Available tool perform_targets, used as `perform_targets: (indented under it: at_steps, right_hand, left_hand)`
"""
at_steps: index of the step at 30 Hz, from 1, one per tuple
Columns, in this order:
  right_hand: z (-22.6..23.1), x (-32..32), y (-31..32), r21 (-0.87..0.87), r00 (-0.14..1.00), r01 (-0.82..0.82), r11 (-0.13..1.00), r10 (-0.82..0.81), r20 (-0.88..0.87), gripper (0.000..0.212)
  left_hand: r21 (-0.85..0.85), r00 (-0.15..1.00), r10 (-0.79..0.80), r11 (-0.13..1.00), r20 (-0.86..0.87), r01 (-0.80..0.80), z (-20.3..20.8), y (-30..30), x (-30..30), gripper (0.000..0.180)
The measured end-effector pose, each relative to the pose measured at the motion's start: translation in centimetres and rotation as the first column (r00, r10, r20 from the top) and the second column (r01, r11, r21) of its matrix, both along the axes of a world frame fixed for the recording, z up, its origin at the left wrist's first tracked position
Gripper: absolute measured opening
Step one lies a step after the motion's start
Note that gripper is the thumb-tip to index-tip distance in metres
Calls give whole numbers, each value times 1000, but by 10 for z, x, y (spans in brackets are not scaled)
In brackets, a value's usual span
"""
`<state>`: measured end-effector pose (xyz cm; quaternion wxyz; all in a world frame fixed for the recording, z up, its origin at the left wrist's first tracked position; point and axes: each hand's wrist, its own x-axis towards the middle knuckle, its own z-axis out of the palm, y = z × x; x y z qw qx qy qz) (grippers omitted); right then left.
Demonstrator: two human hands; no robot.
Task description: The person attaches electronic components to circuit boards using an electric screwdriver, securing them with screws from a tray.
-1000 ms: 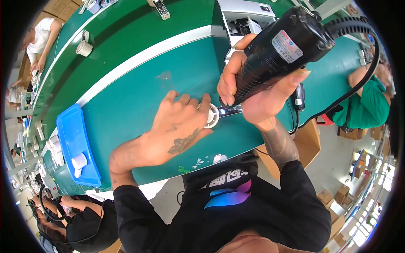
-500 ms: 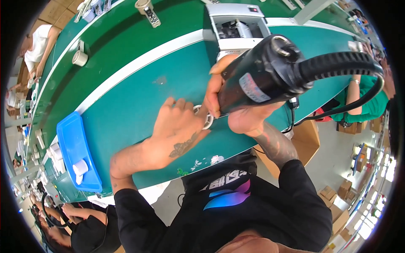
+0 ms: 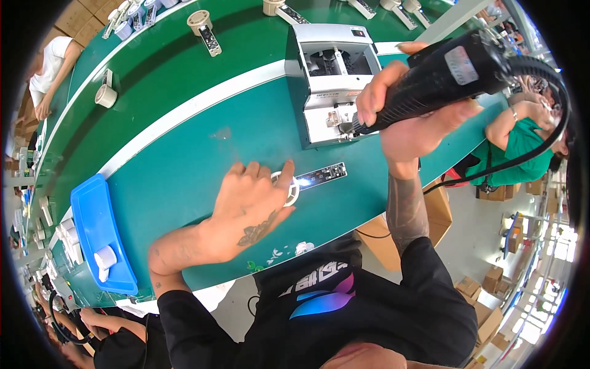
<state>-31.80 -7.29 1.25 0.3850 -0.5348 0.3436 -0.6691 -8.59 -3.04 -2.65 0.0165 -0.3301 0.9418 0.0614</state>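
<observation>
My right hand (image 3: 418, 132) is wrapped round a black electric screwdriver (image 3: 430, 83) with a thick cable. Its front end is at the front tray of a silver screw feeder (image 3: 338, 86); whether the bit touches there I cannot tell. On the green bench, my left hand (image 3: 249, 200) grips a white round plastic part (image 3: 295, 191), fingers bent over it and hiding most of it. From that part a narrow circuit board (image 3: 326, 175) points right, with a bright spot of light at its near end.
A blue tray (image 3: 92, 209) at the left holds a white part (image 3: 105, 257). Beyond the pale rail, several round parts with circuit boards (image 3: 200, 23) stand on a green belt. The black cable (image 3: 491, 166) loops down at the right. Other people work on both sides.
My right hand has carried the screwdriver away from the white part, up and right to the screw feeder, uncovering the circuit board. My left hand keeps its hold on the part.
</observation>
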Motion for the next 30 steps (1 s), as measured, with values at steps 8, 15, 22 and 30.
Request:
perform_targets:
  at_steps: [8,15,22,30]
  right_hand:
    - [3,-20,16,-200,922,-346,917,372,110,104]
    - [6,-24,6,-207,939,-300,931,326,110,107]
    - [-21,-7,27,-236,884,-217,947,293,363,113]
    - [-98,6,33,-316,904,41,948,100,415,97]
  left_hand:
    - [22,999,-25,999,-40,26,0,-1,2,58]
    - [53,1000,-16,998,1,16,1,-3,1,62]
    - [41,999,-26,999,-25,27,-2,-2,0,59]
    - [76,990,-104,991,-100,112,9,-9,11,51]
